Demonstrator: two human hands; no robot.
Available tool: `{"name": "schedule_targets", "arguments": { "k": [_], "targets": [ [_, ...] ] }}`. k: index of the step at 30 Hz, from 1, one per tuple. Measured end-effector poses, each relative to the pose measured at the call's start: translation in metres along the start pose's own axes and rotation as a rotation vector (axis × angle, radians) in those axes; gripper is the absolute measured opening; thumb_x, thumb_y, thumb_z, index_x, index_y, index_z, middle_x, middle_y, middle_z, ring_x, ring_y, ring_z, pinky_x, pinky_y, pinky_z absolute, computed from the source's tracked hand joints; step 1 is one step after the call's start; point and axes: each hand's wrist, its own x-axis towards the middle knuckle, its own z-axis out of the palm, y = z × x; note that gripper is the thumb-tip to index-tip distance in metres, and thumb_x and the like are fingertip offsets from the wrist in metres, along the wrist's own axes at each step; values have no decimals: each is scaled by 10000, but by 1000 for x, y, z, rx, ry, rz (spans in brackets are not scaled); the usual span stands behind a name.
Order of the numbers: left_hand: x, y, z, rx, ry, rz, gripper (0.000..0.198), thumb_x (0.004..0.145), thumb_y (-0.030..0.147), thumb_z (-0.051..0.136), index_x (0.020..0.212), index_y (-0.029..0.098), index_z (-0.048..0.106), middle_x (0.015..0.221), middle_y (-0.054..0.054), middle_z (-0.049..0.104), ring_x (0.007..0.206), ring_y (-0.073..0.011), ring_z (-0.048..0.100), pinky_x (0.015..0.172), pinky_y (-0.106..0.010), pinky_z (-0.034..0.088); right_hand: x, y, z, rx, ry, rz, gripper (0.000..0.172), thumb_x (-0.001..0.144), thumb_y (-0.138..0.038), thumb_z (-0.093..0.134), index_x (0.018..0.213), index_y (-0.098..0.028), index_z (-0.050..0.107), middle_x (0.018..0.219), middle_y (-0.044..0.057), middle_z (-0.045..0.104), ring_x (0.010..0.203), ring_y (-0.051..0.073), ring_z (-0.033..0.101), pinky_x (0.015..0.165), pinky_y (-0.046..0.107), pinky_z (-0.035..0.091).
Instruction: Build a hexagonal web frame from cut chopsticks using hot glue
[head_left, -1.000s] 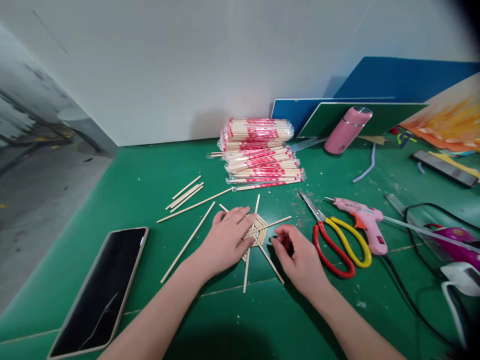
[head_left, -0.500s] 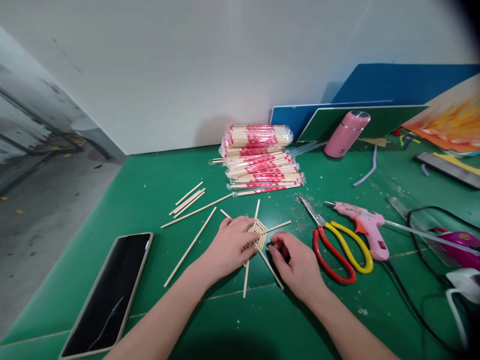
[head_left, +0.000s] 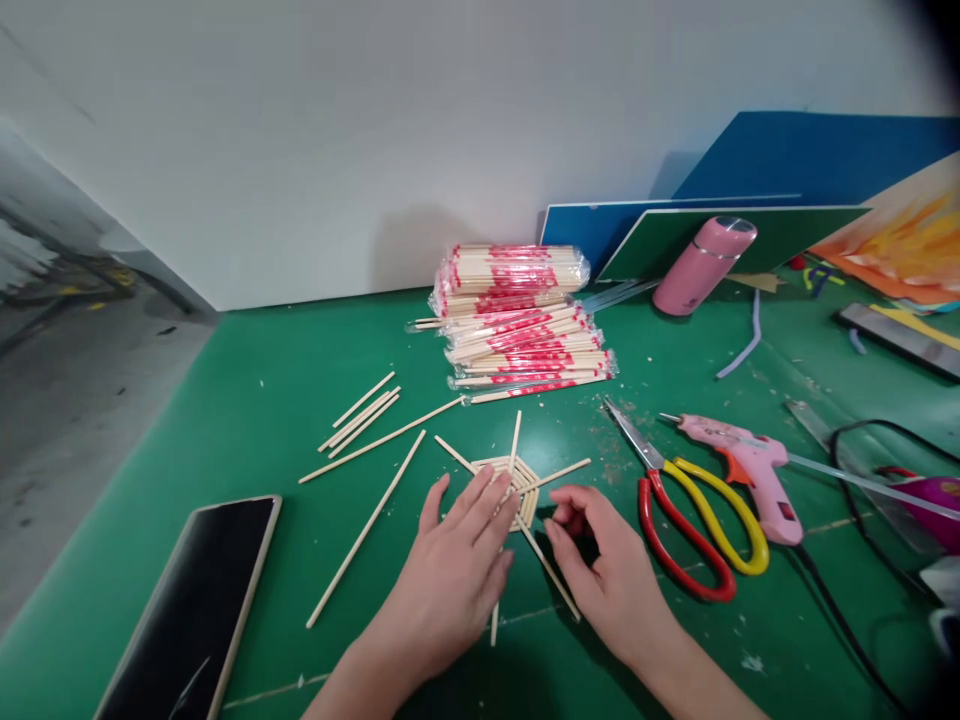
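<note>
In the head view, looks down on a smooth, glossy green table [head_left: 337, 340], flecked with pale crumbs and crossed by a thin seam on the near side. Backs onto a plain greyish-white wall [head_left: 300, 150], with a flat dark green panel [head_left: 750, 240] leaning at the far right; drops away on the left to a scuffed grey floor [head_left: 120, 400].

Carries, near the middle, a flat spoked web of pale wooden sticks [head_left: 529, 500], ringed in polygons and partly hidden. Points its spokes several ways: along one line from near to far, tipped slightly right at the far end; along another from far left to near right; and along a third out to the right and a little away.

Has a bare left hand [head_left: 454, 575] palm down over the web's left and near part, fingers aimed forward and right, with grip released. Has a bare right hand [head_left: 611, 570] just beside the web's right side, thumb and fingers curled inward; cannot tell whether pinching anything.

To the left, shows a loose pale wooden stick [head_left: 366, 530] slanting away rightward. To the right, shows red-and-yellow-handled metal scissors [head_left: 655, 468], tips pointing away and left, and a pink plastic glue gun [head_left: 750, 460], nozzle leftward.
</note>
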Motion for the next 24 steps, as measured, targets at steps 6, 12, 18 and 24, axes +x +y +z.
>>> {"name": "schedule_targets", "arguments": {
  "k": [6,12,18,24],
  "targets": [
    [-1,-1,8,-5,3,13,392,845,222,378,1235,197,407,1312,-52,410,1234,-228,305,1026,-467,121,-1,4,5,1,20,37,267,779,-189,490,1042,-221,458,830,19,522,741,146,509,674,276,448],
    [3,1,8,11,44,1,338,851,256,372,1167,202,480,1272,-28,463,1199,-223,363,1030,-439,77,0,5,2,118,44,58,241,826,-168,408,1054,-233,453,871,18,540,792,133,530,716,262,445],
    [1,0,10,-23,37,-16,334,855,248,371,1173,215,469,1287,-30,445,1212,-219,344,1013,-450,138,0,2,-3,112,-44,64,246,863,-170,340,1069,-241,455,826,3,518,757,120,517,699,249,431],
    [0,-3,14,-37,52,-9,357,842,195,353,1182,213,460,1286,-35,445,1203,-225,359,994,-474,149,6,-6,5,-107,-62,56,314,794,-190,459,1104,-221,417,888,23,510,791,153,493,708,297,421]
  ]
}}
